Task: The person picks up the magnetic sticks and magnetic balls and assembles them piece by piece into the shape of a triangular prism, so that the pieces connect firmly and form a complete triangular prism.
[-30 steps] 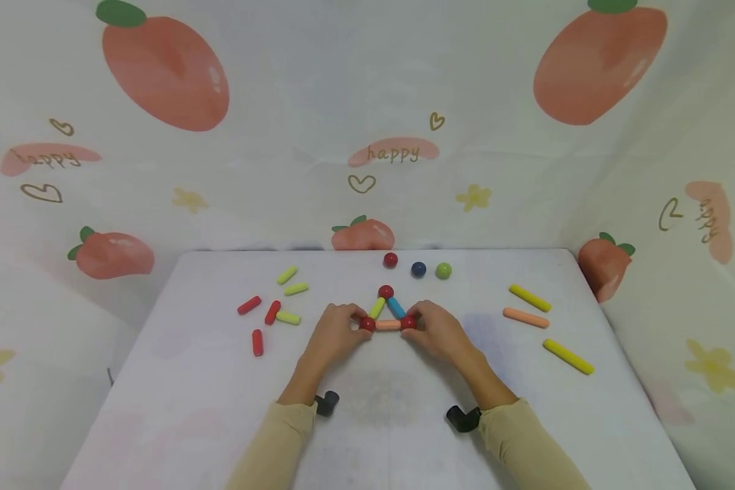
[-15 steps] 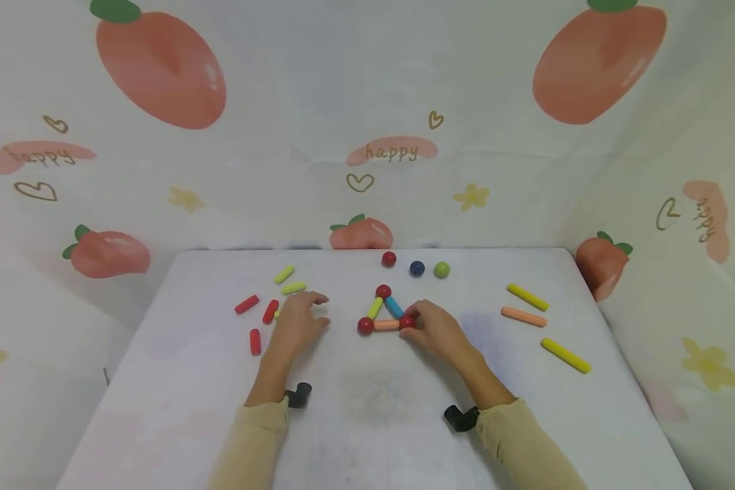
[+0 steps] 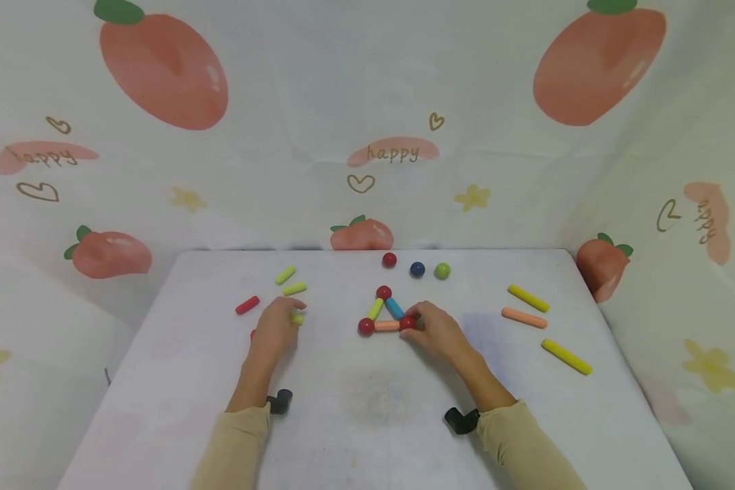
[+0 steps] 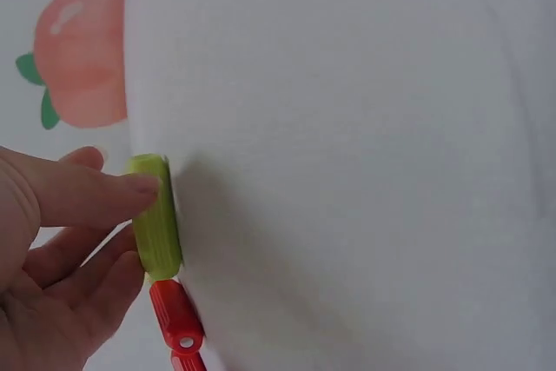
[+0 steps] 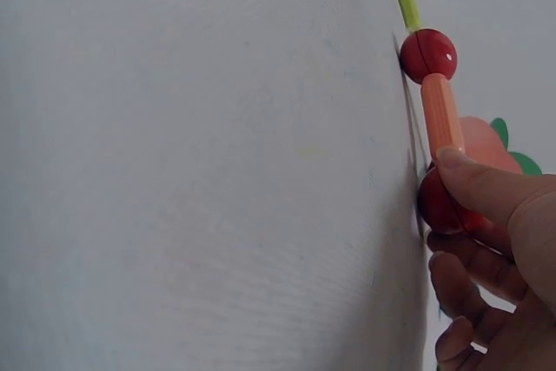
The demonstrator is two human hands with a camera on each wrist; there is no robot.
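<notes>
In the head view, a flat triangle lies mid-table. Its corners are red balls (image 3: 366,327), joined by a light green rod (image 3: 376,309), a blue rod (image 3: 395,308) and an orange rod (image 3: 386,326). My right hand (image 3: 435,330) pinches the right corner ball (image 5: 441,202) between thumb and fingers. Over on the left, my left hand (image 3: 275,328) pinches a loose light green rod (image 4: 156,219), thumb on its near face and fingers on the other side. A red rod (image 4: 176,314) lies at that rod's end; the hand covers most of the red rods there in the head view.
Two more light green rods (image 3: 295,288) and a red rod (image 3: 248,305) lie at the left. Behind the triangle sit a red ball (image 3: 389,260), a blue ball (image 3: 417,270) and a green ball (image 3: 442,271). Longer yellow rods (image 3: 566,356) and an orange rod (image 3: 525,318) lie right.
My left hand has let go of the triangle's left corner ball and moved left to a loose light green rod, which it now pinches. The right hand stays on its ball.
</notes>
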